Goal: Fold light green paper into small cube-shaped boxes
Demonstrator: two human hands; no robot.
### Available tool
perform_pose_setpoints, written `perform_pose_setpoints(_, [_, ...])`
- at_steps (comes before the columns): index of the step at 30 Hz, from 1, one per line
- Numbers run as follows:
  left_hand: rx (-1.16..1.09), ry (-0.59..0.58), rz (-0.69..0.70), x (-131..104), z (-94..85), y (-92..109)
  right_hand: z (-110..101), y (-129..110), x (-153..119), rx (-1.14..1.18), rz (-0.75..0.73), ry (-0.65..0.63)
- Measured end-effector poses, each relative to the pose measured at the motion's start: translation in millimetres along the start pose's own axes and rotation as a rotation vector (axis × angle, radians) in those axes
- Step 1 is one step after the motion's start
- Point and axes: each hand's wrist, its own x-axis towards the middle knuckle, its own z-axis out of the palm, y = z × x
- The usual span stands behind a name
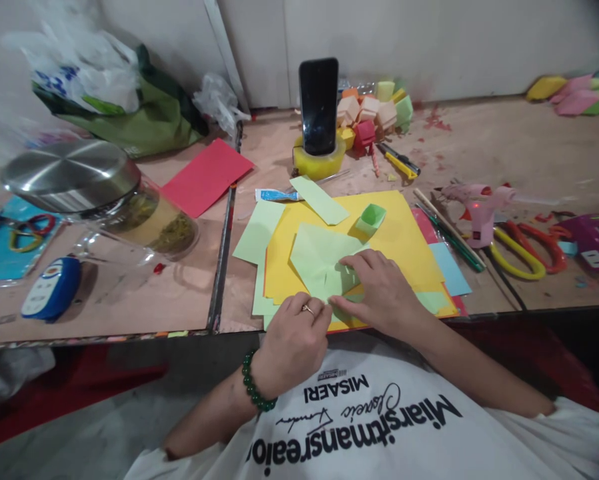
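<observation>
While a thin, creased, angular sheet of pale green paper (312, 255) is spread over flat yellow rectangular paper (409, 243), its broad end is pointed away from the body and its narrower end toward the left hand (299, 337); its long axis cannot be told, being partly covered. Beneath the right hand (379, 287), thumb and fingers parted, its right side is touched. The left fingers are curled closed at its near corner; whether it is pinched cannot be told.
</observation>
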Motion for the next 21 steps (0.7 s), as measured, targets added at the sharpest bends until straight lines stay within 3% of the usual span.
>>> perform_pose_setpoints(9, [0.009,0.061,0.009,-1.2,3.7,0.7,-11.4,37.1,-5.0,0.029,0.072,-0.035])
perform_pose_setpoints(14, [0.096,0.050,0.004,-3.7,7.5,4.4,-9.6,42.9,-6.4,0.047,0.069,-0.043])
perform_pose_setpoints(21, [0.069,0.056,-0.031,-8.5,-1.1,6.3,-8.4,54.5,-5.5,0.172,0.023,0.001])
